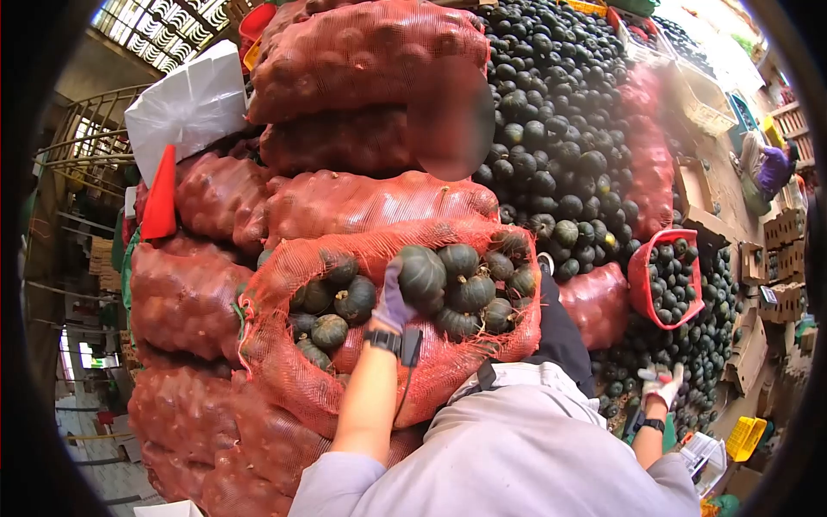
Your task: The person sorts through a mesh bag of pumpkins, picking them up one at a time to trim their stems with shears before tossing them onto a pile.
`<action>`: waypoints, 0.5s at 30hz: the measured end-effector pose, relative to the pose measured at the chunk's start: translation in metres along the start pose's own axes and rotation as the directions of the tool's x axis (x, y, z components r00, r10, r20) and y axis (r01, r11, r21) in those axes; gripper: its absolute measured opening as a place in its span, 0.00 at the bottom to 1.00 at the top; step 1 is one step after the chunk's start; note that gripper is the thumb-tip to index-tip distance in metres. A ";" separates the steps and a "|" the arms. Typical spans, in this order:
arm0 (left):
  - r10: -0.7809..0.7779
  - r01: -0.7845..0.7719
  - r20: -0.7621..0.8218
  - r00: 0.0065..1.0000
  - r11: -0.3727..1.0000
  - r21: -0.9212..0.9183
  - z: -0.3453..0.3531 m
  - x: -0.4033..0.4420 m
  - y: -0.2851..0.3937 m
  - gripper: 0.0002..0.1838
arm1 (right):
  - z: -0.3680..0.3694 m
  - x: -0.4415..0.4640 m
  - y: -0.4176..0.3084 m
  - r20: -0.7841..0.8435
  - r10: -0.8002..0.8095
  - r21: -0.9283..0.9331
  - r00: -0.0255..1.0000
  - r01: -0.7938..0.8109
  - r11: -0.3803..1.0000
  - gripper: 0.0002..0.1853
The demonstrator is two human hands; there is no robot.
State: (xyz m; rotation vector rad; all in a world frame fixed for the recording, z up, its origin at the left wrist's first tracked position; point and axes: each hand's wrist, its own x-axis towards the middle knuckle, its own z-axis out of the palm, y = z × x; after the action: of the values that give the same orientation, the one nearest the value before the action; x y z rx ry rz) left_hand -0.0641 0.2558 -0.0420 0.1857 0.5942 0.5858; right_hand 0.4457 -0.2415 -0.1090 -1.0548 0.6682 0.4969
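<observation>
From my end I see the left hand [394,297], gloved, clamped on the left flank of a dark green squash [422,273] at the mouth of a red mesh sack [282,312]; the far fingers are hidden behind the rind. The squash is near the middle of the opening, with other squashes [355,300] lying on both sides of it, and I cannot tell whether it hangs clear or rests on them. I judge it dense and heavy for one hand, with a stiff, smooth rind that could slide under a dry glove, and hard enough to take a firm squeeze, though a knock could bruise it. I would spread the fingers around its widest part, palm low on the side, and avoid pulling by the stem end. The sack looks soft and slack, so its rim may sag or snag fingertips. The right hand [662,385], also gloved, is well apart, beside a heap of loose squashes [702,366]; its fingers look partly curled, and I cannot tell whether they grip anything
</observation>
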 end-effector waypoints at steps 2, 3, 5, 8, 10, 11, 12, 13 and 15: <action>0.069 -0.053 0.328 0.942 0.997 -0.057 0.046 -0.026 -0.023 0.51 | 0.081 -0.045 0.033 0.147 -0.008 0.018 0.989 0.005 1.000 0.20; 0.075 -0.024 0.376 0.924 0.990 -0.141 0.058 -0.032 -0.035 0.52 | 0.122 -0.074 0.044 0.143 0.022 0.002 0.990 -0.023 1.000 0.18; 0.109 0.045 0.468 0.877 0.951 -0.307 0.072 -0.042 -0.054 0.54 | 0.153 -0.070 0.060 0.285 0.119 -0.032 0.951 -0.115 0.993 0.17; -0.062 0.173 0.390 0.919 0.951 -0.255 0.084 -0.030 -0.045 0.52 | 0.196 -0.087 0.077 0.409 0.184 -0.050 0.894 -0.179 0.983 0.16; 0.226 -0.164 0.285 0.932 0.960 -0.226 0.150 -0.027 -0.021 0.46 | 0.210 -0.085 0.081 0.443 0.170 -0.050 0.880 -0.165 0.985 0.16; 0.359 -0.319 0.225 0.906 0.927 -0.197 0.190 -0.029 -0.009 0.44 | 0.211 -0.088 0.081 0.426 0.170 -0.054 0.889 -0.163 0.985 0.16; 0.488 -0.466 0.171 0.856 0.871 -0.156 0.208 -0.029 -0.004 0.41 | 0.212 -0.091 0.079 0.410 0.170 -0.060 0.896 -0.160 0.985 0.16; 0.588 -0.610 0.161 0.793 0.771 0.183 0.202 -0.021 0.003 0.37 | 0.218 -0.091 0.077 0.410 0.164 -0.055 0.897 -0.155 0.986 0.16; 0.730 -0.623 0.271 0.627 0.261 0.738 0.165 0.000 0.025 0.29 | 0.211 -0.089 0.072 0.395 0.117 -0.072 0.911 -0.096 0.993 0.16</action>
State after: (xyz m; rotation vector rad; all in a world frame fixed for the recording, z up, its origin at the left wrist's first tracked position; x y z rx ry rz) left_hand 0.0195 0.2769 0.1014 1.3542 0.8763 1.1747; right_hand 0.3905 -0.0251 -0.0207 -0.9291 0.3509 0.8037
